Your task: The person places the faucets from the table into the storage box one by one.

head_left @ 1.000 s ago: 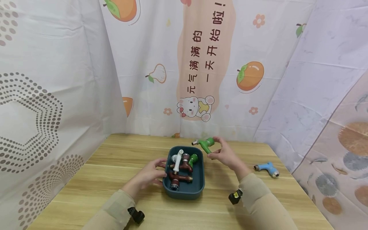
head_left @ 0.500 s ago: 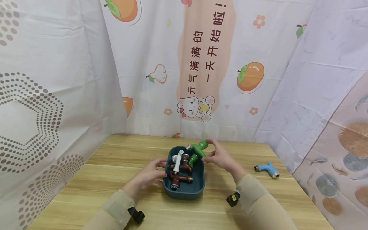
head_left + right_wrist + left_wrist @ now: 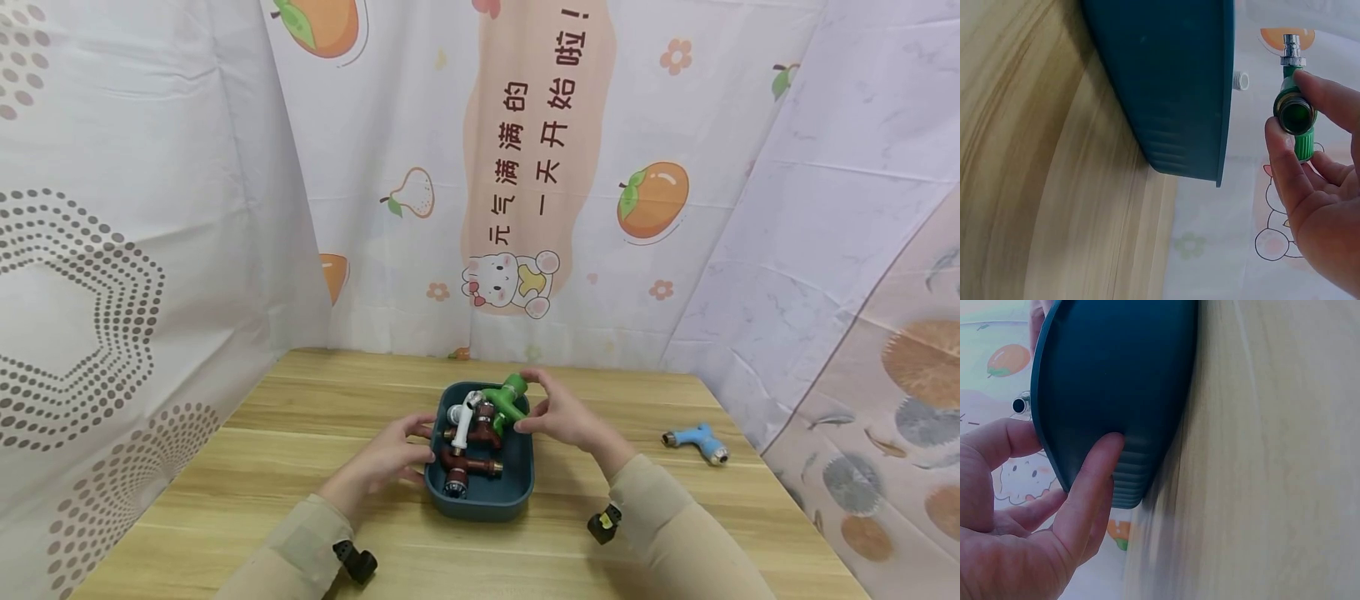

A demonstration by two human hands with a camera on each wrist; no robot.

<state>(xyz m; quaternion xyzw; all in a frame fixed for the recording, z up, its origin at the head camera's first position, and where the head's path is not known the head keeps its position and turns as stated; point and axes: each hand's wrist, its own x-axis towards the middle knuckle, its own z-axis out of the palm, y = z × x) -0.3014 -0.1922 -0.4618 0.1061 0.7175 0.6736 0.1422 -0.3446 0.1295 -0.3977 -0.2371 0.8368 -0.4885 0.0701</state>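
My right hand (image 3: 562, 417) pinches a green tap (image 3: 504, 402) over the far right part of a dark blue plastic bin (image 3: 517, 492). In the right wrist view the tap's threaded inlet (image 3: 1296, 117) faces the camera, and its chrome nozzle (image 3: 1292, 50) points up; the tap is held above the rim. My left hand (image 3: 390, 454) rests its extended fingers against the bin's left side, one pressing the outer wall (image 3: 1116, 381). Inside the bin lie a white tap (image 3: 463, 425), dark red taps (image 3: 472, 465) and another green tap (image 3: 501, 419), partly covered by the held one.
A light blue tap (image 3: 699, 440) lies on the wooden table (image 3: 315, 417) to the right of the bin. Printed curtains (image 3: 390, 275) hang behind the table and along both sides. A black wrist camera (image 3: 356, 563) is strapped to each sleeve.
My right hand has carried the green tap leftward and down, from beside the bin's far right corner to over its contents. The left hand and the bin have stayed put.
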